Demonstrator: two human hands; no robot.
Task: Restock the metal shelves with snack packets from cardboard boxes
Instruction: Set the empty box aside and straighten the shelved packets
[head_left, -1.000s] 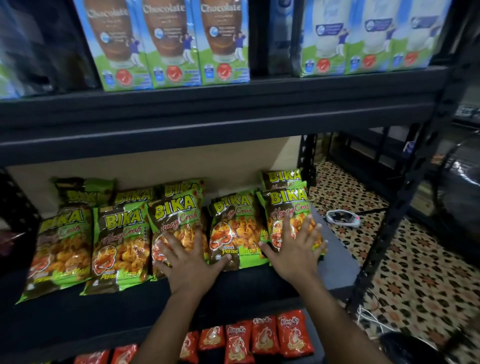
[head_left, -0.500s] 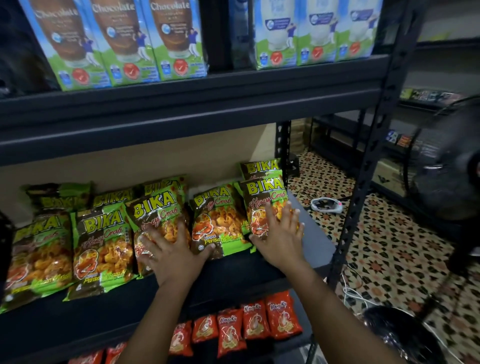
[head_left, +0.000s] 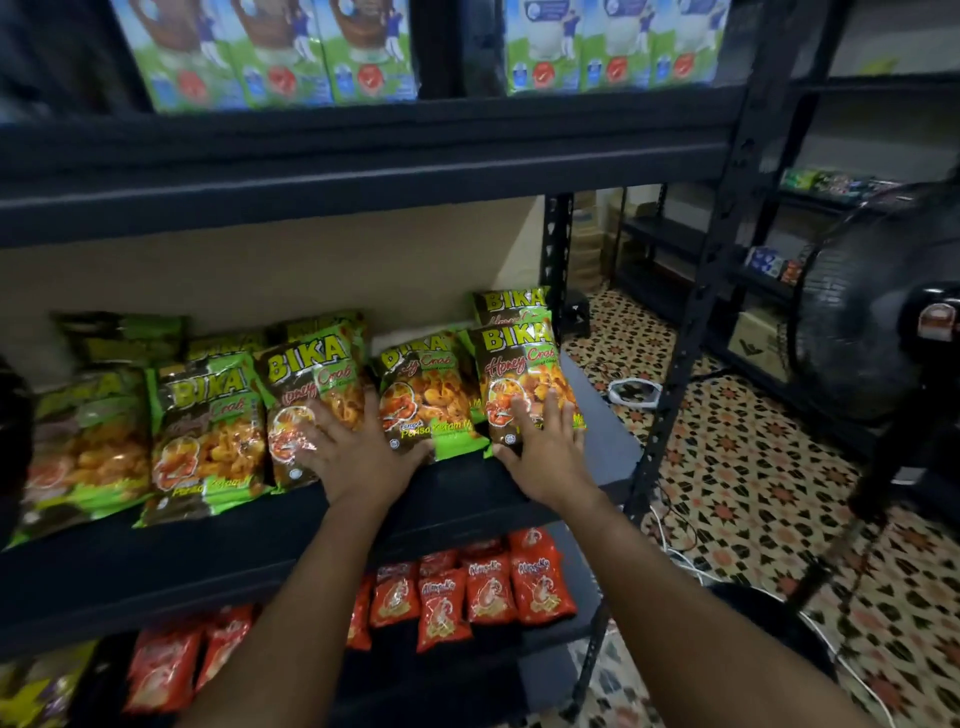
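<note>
Nearest, two bare forearms reach up over the front lip of the middle metal shelf (head_left: 467, 499). The left hand (head_left: 358, 457) lies flat, fingers straight and spread, on the lower half of a Bika Honey Crab packet (head_left: 311, 384). The right hand (head_left: 545, 457) does the same on the end packet (head_left: 524, 374), nearest the right upright. Neither hand grips anything. Each packet leans back with its long axis running away from the fingers, top edge toward the wall, so a tidying push would likely go straight back. Between them sits a third packet (head_left: 426, 395), untouched. No cardboard box is in view.
</note>
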